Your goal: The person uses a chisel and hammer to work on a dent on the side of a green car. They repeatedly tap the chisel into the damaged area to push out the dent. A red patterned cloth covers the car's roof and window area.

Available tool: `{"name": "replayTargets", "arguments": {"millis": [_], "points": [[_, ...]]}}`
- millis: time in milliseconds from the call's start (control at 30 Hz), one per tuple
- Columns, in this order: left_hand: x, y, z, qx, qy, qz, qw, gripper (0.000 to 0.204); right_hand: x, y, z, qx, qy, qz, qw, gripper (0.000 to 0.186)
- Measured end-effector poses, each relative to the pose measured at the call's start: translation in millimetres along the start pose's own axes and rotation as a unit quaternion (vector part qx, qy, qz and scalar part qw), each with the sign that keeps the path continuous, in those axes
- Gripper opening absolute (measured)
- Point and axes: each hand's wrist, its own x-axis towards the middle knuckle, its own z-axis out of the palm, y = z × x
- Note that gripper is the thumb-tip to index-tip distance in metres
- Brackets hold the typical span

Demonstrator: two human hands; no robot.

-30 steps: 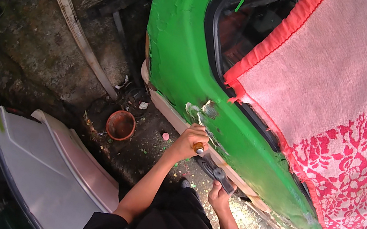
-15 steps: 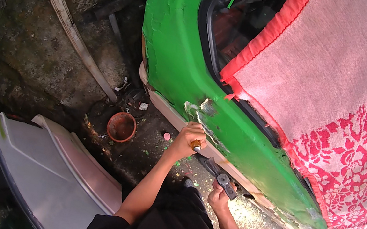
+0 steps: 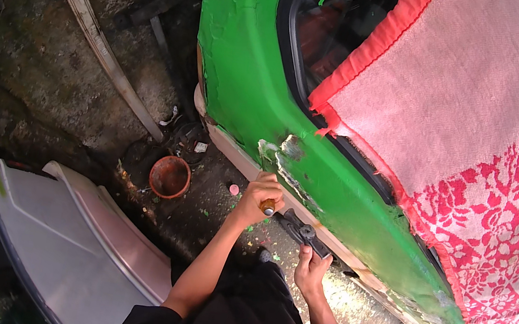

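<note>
The left hand (image 3: 257,196) mostly hides an amber handle (image 3: 267,204); the cloth (image 3: 457,106) is cropped.

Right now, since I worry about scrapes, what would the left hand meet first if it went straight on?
The left hand would likely meet the green panel at its peeled patch; depth is unclear.

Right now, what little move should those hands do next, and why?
Probably a light tap with the dark hammer-like tool on the capped end of the amber-handled tool. The left hand grips that handle near the chipped patch on the green car panel, leaving its end sticking out, and the right hand holds the dark tool close to that end.
</note>
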Motion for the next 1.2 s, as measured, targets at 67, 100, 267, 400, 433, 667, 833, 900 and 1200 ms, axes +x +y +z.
{"name": "replayTargets", "arguments": {"millis": [67, 100, 267, 400, 433, 667, 833, 900, 1200], "points": [[3, 4, 1, 0.001, 0.002, 0.009, 1.0, 0.027, -5, -5, -7, 0.023, -0.015, 0.042, 0.999, 0.026], [6, 7, 1, 0.002, -0.004, 0.013, 1.0, 0.027, -6, -8, -10, 0.049, -0.025, 0.061, 0.997, 0.027], [5, -2, 3, -0.011, 0.017, -0.008, 1.0, 0.029, -6, -8, -13, 0.063, 0.013, 0.048, 0.997, 0.026], [5, 0, 3, -0.019, 0.032, 0.002, 0.999, 0.03, 5, -21, -21, 0.065, -0.014, 0.016, 0.998, 0.018], [6, 1, 3, -0.02, 0.036, 0.006, 0.999, 0.031, 7, -25, -22, 0.061, -0.019, -0.004, 0.998, 0.015], [7, 5, 8, -0.035, 0.041, 0.017, 0.998, 0.035, 14, -36, -19, 0.081, -0.006, -0.032, 0.996, 0.009], [6, 3, 7, -0.021, 0.028, 0.021, 0.999, 0.036, 10, -25, -16, 0.059, -0.018, -0.055, 0.997, 0.005], [4, 1, 3, -0.022, 0.021, 0.017, 0.999, 0.031, 3, -17, -16, 0.024, -0.008, -0.119, 0.993, 0.005], [2, -1, 1, -0.025, 0.004, 0.026, 0.999, 0.031, 3, -26, -5, 0.026, -0.014, -0.12, 0.992, 0.006]]}}
